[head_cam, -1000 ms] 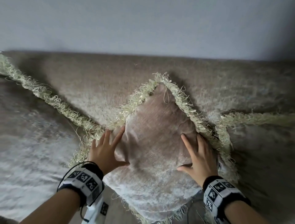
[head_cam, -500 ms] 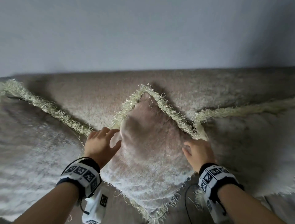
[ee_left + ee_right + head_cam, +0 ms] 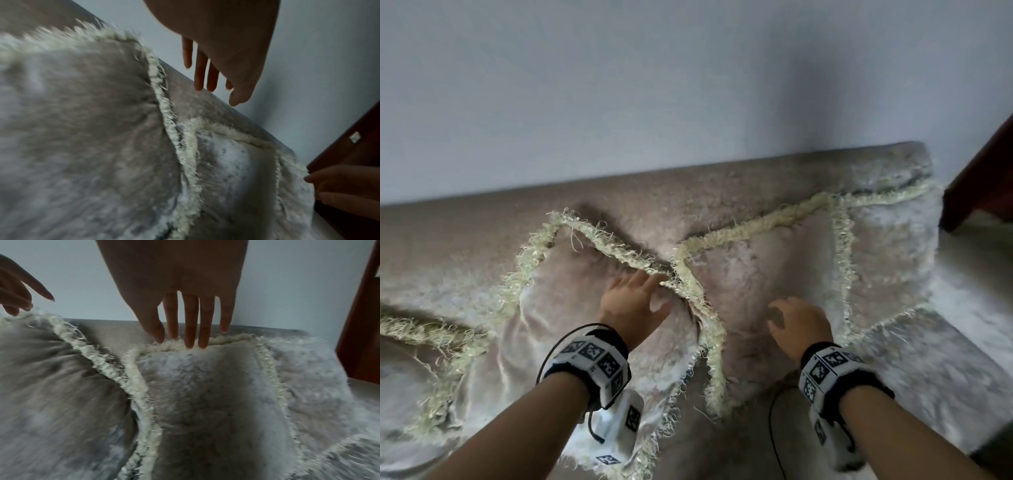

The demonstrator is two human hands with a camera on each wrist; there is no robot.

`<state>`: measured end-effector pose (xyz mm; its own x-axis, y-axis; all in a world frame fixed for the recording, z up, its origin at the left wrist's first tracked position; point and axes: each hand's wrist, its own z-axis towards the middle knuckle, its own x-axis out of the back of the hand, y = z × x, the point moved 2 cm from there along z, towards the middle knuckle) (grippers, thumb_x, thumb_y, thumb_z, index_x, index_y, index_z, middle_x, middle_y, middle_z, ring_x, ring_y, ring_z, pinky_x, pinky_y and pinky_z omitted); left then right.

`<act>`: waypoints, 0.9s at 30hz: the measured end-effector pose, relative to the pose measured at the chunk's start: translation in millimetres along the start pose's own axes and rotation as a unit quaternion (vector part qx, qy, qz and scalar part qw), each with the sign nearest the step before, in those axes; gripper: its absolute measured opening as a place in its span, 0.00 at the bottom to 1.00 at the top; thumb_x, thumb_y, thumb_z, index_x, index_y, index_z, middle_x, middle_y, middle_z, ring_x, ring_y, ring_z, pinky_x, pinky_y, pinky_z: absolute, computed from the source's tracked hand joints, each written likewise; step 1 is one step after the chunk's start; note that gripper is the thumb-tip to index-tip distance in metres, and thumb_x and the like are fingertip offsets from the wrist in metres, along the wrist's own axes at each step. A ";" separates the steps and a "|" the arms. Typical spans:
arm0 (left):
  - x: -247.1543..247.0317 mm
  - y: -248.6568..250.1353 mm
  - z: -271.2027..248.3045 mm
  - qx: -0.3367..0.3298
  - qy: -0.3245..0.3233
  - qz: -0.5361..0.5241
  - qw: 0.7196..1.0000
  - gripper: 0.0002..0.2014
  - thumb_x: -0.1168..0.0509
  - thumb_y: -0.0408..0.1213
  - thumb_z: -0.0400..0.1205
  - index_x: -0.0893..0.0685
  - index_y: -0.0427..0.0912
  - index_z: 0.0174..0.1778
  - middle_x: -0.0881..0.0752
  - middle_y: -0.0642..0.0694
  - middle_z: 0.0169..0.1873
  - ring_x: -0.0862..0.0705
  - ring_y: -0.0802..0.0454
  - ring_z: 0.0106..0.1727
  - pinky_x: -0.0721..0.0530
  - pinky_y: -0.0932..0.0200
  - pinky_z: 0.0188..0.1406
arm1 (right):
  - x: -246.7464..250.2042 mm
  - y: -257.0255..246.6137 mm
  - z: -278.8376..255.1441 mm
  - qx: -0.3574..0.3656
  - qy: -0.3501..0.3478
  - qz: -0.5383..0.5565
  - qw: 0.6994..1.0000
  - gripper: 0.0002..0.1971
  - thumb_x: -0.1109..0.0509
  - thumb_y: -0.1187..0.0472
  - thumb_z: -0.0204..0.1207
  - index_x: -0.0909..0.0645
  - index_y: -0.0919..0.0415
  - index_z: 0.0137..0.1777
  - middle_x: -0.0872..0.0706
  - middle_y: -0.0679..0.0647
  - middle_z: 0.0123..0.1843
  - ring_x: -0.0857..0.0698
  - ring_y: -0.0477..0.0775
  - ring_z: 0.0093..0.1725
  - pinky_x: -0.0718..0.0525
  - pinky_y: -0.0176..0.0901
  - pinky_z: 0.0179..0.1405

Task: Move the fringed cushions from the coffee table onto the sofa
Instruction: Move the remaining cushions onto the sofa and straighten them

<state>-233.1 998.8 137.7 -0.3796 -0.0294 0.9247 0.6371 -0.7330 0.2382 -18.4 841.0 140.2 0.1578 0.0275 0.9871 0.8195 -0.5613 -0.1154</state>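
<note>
Both beige plush cream-fringed cushions [image 3: 571,308] [image 3: 767,267] lean on the beige plush sofa [image 3: 465,240] backrest (fringes touching), left hand [image 3: 633,303] and right hand [image 3: 799,322] loose-fingered, holding nothing, seemingly hovering just above.

- The middle fringed cushion [image 3: 571,308] is showing a beige-taupe plush face that is catching silvery-white sheen, and a pale cream-yellow fringe is edging it.
- The right fringed cushion [image 3: 767,274] is wearing the same taupe with whitish sheen and the same cream fringe.
- The sofa [image 3: 465,233] is showing a matching greyish-beige plush on its backrest.
- The wall [image 3: 654,85] is appearing plain pale blue-grey.
- The wooden furniture [image 3: 983,178] at the right edge is showing dark reddish brown.
- The wrist bands [image 3: 592,363] are displaying white panels with black square-coded markers on black straps.
</note>
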 end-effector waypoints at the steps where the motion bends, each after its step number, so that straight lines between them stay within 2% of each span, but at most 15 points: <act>1: -6.4 15.4 8.6 -0.006 -0.005 -0.001 1.000 0.20 0.32 0.53 0.71 0.17 0.50 0.57 0.13 0.48 0.45 0.13 0.45 0.46 0.20 0.49 0.52 | 0.8 18.8 2.5 -0.013 -0.005 0.004 1.000 0.21 0.38 0.49 0.78 0.27 0.51 0.70 0.21 0.55 0.66 0.22 0.58 0.64 0.25 0.48 0.64; 4: -29.9 65.5 37.3 -0.031 -0.029 0.016 0.999 0.26 0.28 0.53 0.68 0.19 0.50 0.61 0.14 0.45 0.50 0.15 0.43 0.51 0.20 0.48 0.53 | 0.9 78.7 17.3 -0.053 -0.050 0.012 0.997 0.34 0.35 0.44 0.76 0.44 0.45 0.79 0.28 0.57 0.73 0.26 0.59 0.70 0.25 0.52 0.65; 7: -61.4 112.6 72.2 -0.052 -0.044 0.031 0.997 0.33 0.23 0.56 0.61 0.19 0.49 0.61 0.15 0.43 0.50 0.15 0.42 0.49 0.18 0.48 0.47 | -5.1 135.8 42.3 -0.077 -0.094 0.051 0.991 0.47 0.30 0.39 0.69 0.61 0.34 0.79 0.44 0.63 0.81 0.37 0.65 0.77 0.29 0.61 0.71; 10: -99.4 149.4 113.5 -0.027 -0.057 0.037 0.997 0.39 0.25 0.59 0.61 0.24 0.52 0.68 0.19 0.41 0.61 0.20 0.39 0.63 0.22 0.42 0.59 | -15.6 187.3 79.5 -0.063 -0.120 0.085 0.987 0.55 0.28 0.38 0.66 0.75 0.28 0.71 0.58 0.64 0.83 0.45 0.67 0.81 0.32 0.64 0.74; 12: -125.0 170.9 137.4 -0.008 -0.086 0.044 0.995 0.45 0.27 0.62 0.63 0.34 0.54 0.76 0.28 0.37 0.72 0.32 0.37 0.74 0.32 0.38 0.70 | -25.2 218.1 99.8 -0.062 -0.147 0.099 0.982 0.57 0.26 0.41 0.66 0.76 0.31 0.72 0.61 0.63 0.83 0.48 0.66 0.82 0.34 0.65 0.75; 14: -150.9 186.9 158.9 0.010 -0.120 0.063 0.991 0.52 0.31 0.66 0.65 0.52 0.59 0.80 0.45 0.36 0.80 0.49 0.38 0.81 0.48 0.36 0.77 | -35.3 245.5 120.4 -0.066 -0.165 0.112 0.978 0.58 0.25 0.43 0.66 0.74 0.31 0.74 0.63 0.61 0.84 0.50 0.66 0.82 0.37 0.66 0.76; 16: -173.5 198.5 179.8 0.013 -0.143 0.083 0.986 0.57 0.32 0.68 0.63 0.67 0.64 0.76 0.56 0.36 0.81 0.63 0.40 0.81 0.57 0.36 0.77 | -46.1 269.6 144.8 -0.063 -0.176 0.122 0.975 0.59 0.24 0.42 0.64 0.75 0.30 0.74 0.65 0.59 0.83 0.52 0.65 0.82 0.38 0.69 0.76; 19: -202.0 197.5 204.2 0.017 -0.145 0.140 0.979 0.63 0.31 0.71 0.57 0.73 0.64 0.72 0.64 0.33 0.80 0.71 0.41 0.76 0.63 0.32 0.74 | -63.3 294.2 180.2 -0.045 -0.191 0.131 0.972 0.60 0.23 0.41 0.62 0.78 0.25 0.68 0.66 0.61 0.83 0.54 0.66 0.82 0.39 0.70 0.76; 22: -214.8 185.4 223.6 0.049 -0.150 0.187 0.970 0.68 0.30 0.73 0.52 0.75 0.62 0.72 0.68 0.32 0.78 0.71 0.38 0.77 0.66 0.28 0.68 | -79.8 302.0 210.0 -0.020 -0.186 0.142 0.972 0.62 0.22 0.40 0.61 0.78 0.28 0.69 0.67 0.63 0.83 0.56 0.67 0.82 0.38 0.68 0.76; 24: -221.4 177.0 229.8 0.073 -0.162 0.199 0.964 0.70 0.32 0.76 0.49 0.77 0.62 0.71 0.68 0.32 0.77 0.69 0.36 0.78 0.65 0.25 0.67 | -91.4 300.1 225.0 -0.008 -0.191 0.159 0.969 0.62 0.22 0.41 0.62 0.76 0.32 0.73 0.68 0.64 0.82 0.59 0.68 0.82 0.40 0.67 0.76; 26: -229.7 170.7 233.5 0.094 -0.169 0.193 0.962 0.70 0.34 0.79 0.46 0.78 0.64 0.71 0.60 0.30 0.79 0.58 0.33 0.81 0.61 0.22 0.68 | -101.7 295.0 237.8 0.009 -0.183 0.188 0.965 0.62 0.22 0.42 0.62 0.76 0.33 0.73 0.68 0.64 0.82 0.61 0.67 0.82 0.43 0.67 0.76; 27: -232.9 169.6 235.4 0.102 -0.169 0.190 0.962 0.71 0.35 0.79 0.44 0.75 0.65 0.73 0.50 0.28 0.79 0.49 0.31 0.80 0.56 0.20 0.68 | -105.4 292.8 243.4 0.020 -0.171 0.204 0.964 0.63 0.21 0.43 0.61 0.77 0.32 0.72 0.68 0.63 0.82 0.61 0.67 0.82 0.44 0.67 0.77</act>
<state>121.2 1041.3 32.7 0.1248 -0.0202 0.9920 0.8184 -0.5632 -0.1144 339.1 875.0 -24.7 0.6385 0.0865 0.7647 0.6703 -0.5507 -0.4974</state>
